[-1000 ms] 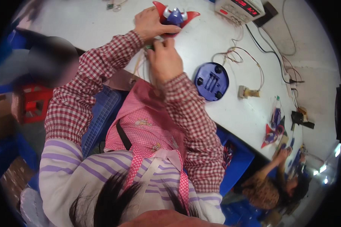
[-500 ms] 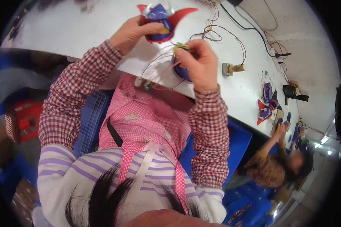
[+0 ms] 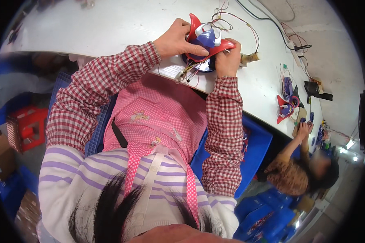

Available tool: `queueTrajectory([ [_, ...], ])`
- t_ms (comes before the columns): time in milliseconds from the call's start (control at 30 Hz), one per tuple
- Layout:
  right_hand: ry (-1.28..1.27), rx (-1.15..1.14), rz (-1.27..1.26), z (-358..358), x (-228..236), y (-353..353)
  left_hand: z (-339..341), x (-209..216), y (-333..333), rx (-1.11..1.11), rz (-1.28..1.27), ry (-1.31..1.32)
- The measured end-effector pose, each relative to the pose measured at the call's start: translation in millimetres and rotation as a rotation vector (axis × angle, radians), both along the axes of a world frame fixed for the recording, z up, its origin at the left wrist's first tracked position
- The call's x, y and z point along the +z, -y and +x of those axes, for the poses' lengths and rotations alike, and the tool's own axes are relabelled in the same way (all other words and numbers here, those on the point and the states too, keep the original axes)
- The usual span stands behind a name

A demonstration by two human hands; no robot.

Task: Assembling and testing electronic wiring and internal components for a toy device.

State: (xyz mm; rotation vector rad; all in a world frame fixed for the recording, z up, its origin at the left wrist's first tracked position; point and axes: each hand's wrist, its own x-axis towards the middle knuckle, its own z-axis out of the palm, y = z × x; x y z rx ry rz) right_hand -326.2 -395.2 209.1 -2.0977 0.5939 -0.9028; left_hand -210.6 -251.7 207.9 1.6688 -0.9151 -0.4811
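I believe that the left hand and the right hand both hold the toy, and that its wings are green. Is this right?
Not entirely: the wings are red, not green, as the head view shows. The left hand and right hand do both hold the toy.

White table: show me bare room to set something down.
Free: the table left of the left hand, and between the tan block and the far toy. Crowded: between left hand and right hand, with winged toy, loose wires and round base.
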Motion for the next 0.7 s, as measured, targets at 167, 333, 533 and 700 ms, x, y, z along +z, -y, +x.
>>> queueTrajectory([
  [167, 0.087, 0.096, 0.360, 3, 3, -4, -10, 22, -9, -0.061, -0.103, -0.266],
  [333, 0.088, 0.253, 0.696, 3, 20, -10, -23, 43, -21, -0.083, -0.189, -0.530],
  [533, 0.010, 0.404, 0.962, 8, 36, -27, -21, 37, -41, 0.023, -0.296, -0.787],
  [700, 0.090, 0.448, 1.025, 1, 43, -50, -16, 38, -65, 0.024, -0.331, -0.903],
])
